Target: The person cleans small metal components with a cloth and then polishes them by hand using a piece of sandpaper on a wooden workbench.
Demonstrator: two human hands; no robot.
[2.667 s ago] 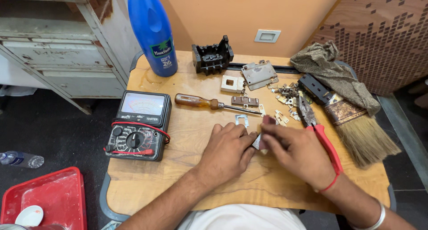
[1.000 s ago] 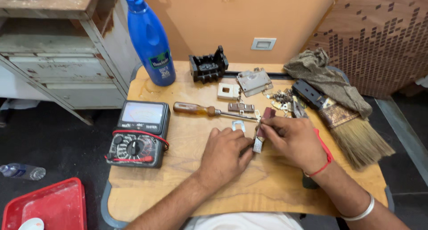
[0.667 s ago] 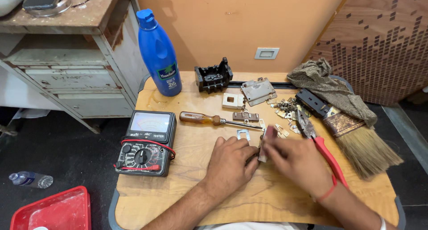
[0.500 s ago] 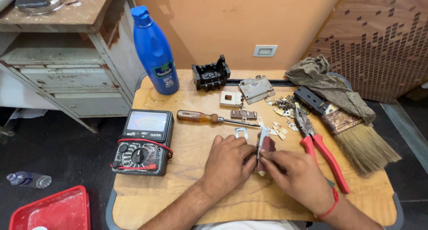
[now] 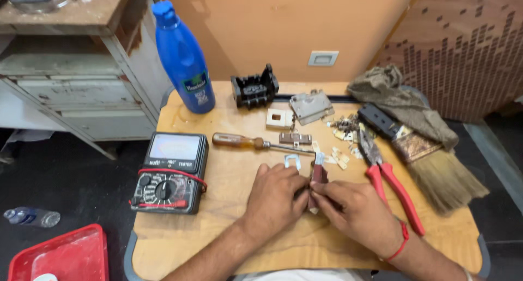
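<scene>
Both hands meet over the middle of a small wooden table [image 5: 229, 243]. My left hand [image 5: 275, 196] and my right hand [image 5: 357, 207] pinch a small dark brown part with a metal tip [image 5: 318, 172] between their fingertips. The part stands roughly upright. Just beyond it lie a small white U-shaped clip [image 5: 292, 161] and a wooden-handled screwdriver [image 5: 245, 142]. Red-handled pliers [image 5: 389, 180] lie right beside my right hand.
A black multimeter [image 5: 170, 172] sits at the left. A blue bottle [image 5: 184, 60], a black plastic housing [image 5: 254, 87], a grey plate [image 5: 310, 106], small loose metal pieces [image 5: 340, 150], a paintbrush [image 5: 430, 161] and a rag [image 5: 400, 98] fill the back and right. A red tray [image 5: 54, 256] lies on the floor.
My hands have stayed together on the small part, turning it more upright. The view has shifted and tilted a little; the pliers near my right wrist are now uncovered.
</scene>
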